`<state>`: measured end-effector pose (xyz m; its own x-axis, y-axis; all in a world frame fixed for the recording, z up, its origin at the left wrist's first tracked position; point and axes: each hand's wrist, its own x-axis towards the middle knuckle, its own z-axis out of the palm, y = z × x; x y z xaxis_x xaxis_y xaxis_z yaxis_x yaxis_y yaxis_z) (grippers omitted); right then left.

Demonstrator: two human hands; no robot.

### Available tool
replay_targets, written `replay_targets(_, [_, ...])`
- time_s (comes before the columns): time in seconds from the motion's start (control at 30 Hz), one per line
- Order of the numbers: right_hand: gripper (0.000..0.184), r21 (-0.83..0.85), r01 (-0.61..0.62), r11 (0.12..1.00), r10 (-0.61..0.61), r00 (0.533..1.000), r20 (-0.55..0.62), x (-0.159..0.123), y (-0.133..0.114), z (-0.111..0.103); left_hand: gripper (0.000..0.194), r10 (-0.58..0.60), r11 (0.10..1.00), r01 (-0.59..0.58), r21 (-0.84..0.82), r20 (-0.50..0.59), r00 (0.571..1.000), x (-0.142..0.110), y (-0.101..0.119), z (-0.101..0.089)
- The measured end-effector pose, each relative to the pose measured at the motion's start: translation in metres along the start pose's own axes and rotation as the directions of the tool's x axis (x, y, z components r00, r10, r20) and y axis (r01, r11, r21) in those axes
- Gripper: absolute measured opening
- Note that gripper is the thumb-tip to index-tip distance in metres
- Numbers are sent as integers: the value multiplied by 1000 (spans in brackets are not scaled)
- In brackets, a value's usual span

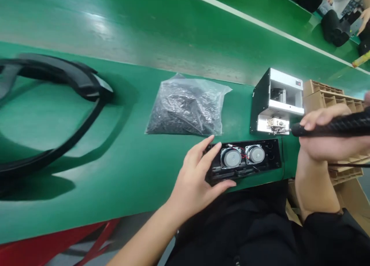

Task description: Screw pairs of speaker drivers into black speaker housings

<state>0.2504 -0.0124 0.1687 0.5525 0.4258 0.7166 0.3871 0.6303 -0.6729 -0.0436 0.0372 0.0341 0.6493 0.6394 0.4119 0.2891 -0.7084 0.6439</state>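
My left hand (195, 177) grips the left end of a long black speaker housing (273, 158), fingers over the far edge and thumb along the near edge. Two round speaker drivers with silver backs, a left driver (232, 158) and a right driver (256, 154), sit inside it, with red wire between them. My right hand (326, 131) is wrapped around a black electric screwdriver (347, 125), held nearly level. Its bit points left, at the front of a black and white screw feeder (285, 100). Whether a screw is on the bit is too small to tell.
A clear plastic bag (187, 106) of small dark parts lies behind the housing. A black headband-like object (63, 73) lies at left on the green table (138, 173). Cardboard divider boxes (320, 94) stand at right. Another person's hand (364, 21) shows at the top right.
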Motion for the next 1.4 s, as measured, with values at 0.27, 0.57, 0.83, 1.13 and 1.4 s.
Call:
replay_targets(0.27, [65,-81,-85,993,86,996,15,7,27,12,76,39,998,-36,-53,56,998,13,16,34])
replay_targets(0.57, [74,-46,-136,990,134,990,-46,3,22,16,61,136,988,-133,-78,28,990,21,16,50])
replay_targets(0.83, [74,-11,-132,991,132,991,9,4,19,14,76,59,991,-57,-120,20,998,11,9,57])
replay_targets(1.13, [77,-79,-126,989,129,991,24,0,28,14,78,65,992,-62,-112,19,998,11,9,57])
replay_targets(1.4, [76,-52,-177,983,178,984,6,-1,32,17,78,86,992,-82,-100,36,996,14,10,54])
